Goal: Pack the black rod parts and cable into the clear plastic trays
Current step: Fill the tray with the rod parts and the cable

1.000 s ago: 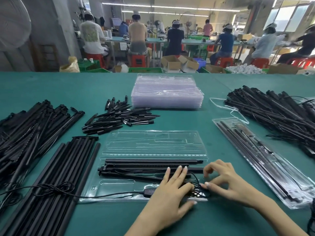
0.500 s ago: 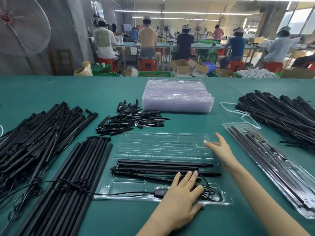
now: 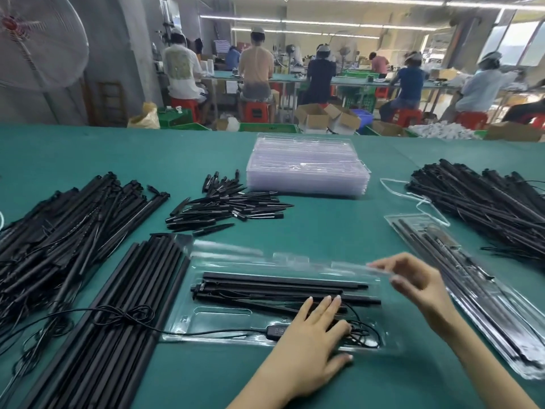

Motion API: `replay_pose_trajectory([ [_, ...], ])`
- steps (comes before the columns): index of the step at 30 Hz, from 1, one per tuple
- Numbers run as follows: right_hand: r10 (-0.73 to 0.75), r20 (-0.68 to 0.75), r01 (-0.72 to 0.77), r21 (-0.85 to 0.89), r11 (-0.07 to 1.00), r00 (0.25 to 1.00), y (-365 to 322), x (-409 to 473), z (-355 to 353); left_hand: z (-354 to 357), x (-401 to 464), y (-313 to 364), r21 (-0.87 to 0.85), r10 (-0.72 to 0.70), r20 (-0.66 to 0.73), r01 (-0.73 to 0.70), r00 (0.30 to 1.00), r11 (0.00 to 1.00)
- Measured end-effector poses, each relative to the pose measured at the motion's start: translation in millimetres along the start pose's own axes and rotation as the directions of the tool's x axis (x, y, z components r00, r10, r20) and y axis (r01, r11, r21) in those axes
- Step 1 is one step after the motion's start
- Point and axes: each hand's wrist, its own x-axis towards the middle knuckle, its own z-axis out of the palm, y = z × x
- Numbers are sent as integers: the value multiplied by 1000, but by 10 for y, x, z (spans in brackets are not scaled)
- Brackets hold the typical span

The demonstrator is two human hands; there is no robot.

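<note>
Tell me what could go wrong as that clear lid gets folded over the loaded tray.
The cable trails out over the tray's left edge, so the lid pinched by the right hand could trap it. The left hand lies flat on the rods and may end up under the lid.

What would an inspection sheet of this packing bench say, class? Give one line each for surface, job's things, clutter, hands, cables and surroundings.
Surface: green table.
Job's things: open clear tray holds black rods; its lid is partly raised. Filled tray lies to the right; stack of empty trays behind.
Clutter: rod piles at left and right; short spikes; white cord.
Hands: left hand presses flat on the tray's cable end; right hand pinches the lid's edge.
Cables: black cable trails from the tray over the left rods.
Surroundings: fan, seated workers, boxes.
</note>
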Motion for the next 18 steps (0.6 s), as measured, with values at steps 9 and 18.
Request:
replay_pose_trajectory([
  [9,-192,446,460,-636,620,874,12,-373,99,-69,-21,-13,5,2,45,-3,999,1000],
  [18,-86,421,361,-636,682,903,126,-483,170,-335,-478,9,92,44,96,-53,994,994],
])
